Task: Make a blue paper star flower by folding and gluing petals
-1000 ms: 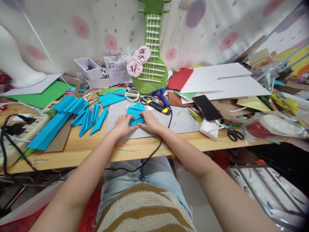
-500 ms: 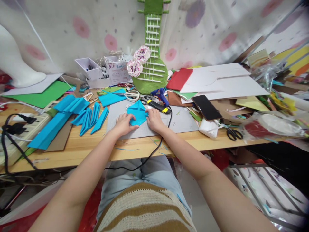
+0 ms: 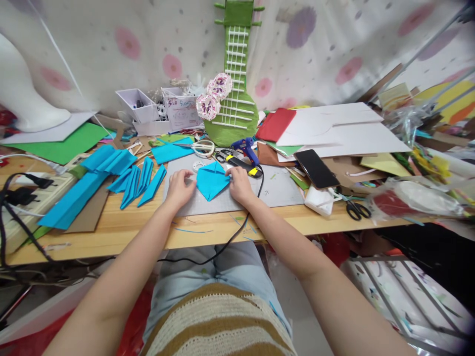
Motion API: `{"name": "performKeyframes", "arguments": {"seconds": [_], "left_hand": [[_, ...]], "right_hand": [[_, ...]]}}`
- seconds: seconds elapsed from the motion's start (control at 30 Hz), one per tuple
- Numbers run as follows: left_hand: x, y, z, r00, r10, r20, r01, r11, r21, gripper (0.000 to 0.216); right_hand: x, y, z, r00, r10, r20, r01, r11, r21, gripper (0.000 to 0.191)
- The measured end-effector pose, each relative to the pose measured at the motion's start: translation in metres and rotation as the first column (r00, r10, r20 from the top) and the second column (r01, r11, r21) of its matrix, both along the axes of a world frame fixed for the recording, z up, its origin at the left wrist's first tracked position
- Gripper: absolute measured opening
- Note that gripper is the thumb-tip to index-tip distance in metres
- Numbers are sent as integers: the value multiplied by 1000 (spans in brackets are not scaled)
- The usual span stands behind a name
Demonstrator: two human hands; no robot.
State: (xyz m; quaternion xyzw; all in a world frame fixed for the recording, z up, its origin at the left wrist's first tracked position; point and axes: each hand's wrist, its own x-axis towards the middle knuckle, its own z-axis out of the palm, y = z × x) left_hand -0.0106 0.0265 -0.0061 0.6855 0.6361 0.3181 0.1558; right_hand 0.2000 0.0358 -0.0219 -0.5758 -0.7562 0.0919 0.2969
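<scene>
A partly folded blue paper sheet (image 3: pixel 211 180) lies on the grey cutting mat (image 3: pixel 282 188) at the table's middle. My left hand (image 3: pixel 180 187) rests on the mat at the paper's left edge, fingers curled and touching it. On the paper's right corner sits my right hand (image 3: pixel 240 184), pinching that edge with bent fingers. The sheet lies spread between both hands, its lower point toward me.
Several folded blue paper pieces (image 3: pixel 137 180) lie left of the mat. A blue glue gun (image 3: pixel 247 153), scissors (image 3: pixel 202 147), a black phone (image 3: pixel 316 168) and a green paper guitar (image 3: pixel 233 99) stand behind. Black scissors (image 3: pixel 356 210) lie right; a power strip (image 3: pixel 25 198) left.
My hands have moved apart, the left one sliding left and the right one slightly back. The blue paper, bunched under them before, has opened into a wider flat shape.
</scene>
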Motion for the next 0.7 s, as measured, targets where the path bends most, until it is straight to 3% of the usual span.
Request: {"name": "performKeyframes", "arguments": {"seconds": [0.13, 0.27, 0.33, 0.4, 0.53, 0.63, 0.7], "left_hand": [[12, 17, 6, 1000, 4, -13, -5, 995, -100, 38], [20, 39, 15, 995, 47, 92, -14, 945, -326, 42], [21, 43, 18, 975, 76, 208, 1, 937, -350, 40], [23, 38, 20, 911, 127, 391, -14, 960, -279, 41], [33, 11, 19, 679, 189, 710, -159, 981, -109, 55], [41, -10, 12, 594, 247, 765, -138, 969, -206, 59], [43, -18, 8, 600, 261, 756, -85, 961, -265, 61]], "right_hand": [[1, 1, 1, 999, 28, -30, -29, 998, -47, 49], [2, 6, -1, 975, 58, -215, -79, 993, -88, 54], [3, 9, -4, 949, 56, -311, -88, 992, -90, 55], [4, 10, -6, 925, 47, -377, -77, 995, -64, 58], [5, 8, -3, 924, 64, -376, -52, 998, 43, 62], [2, 1, 5, 951, 177, -255, -150, 981, 120, 62], [-1, -3, 9, 951, 273, -146, -253, 957, 144, 60]]}}
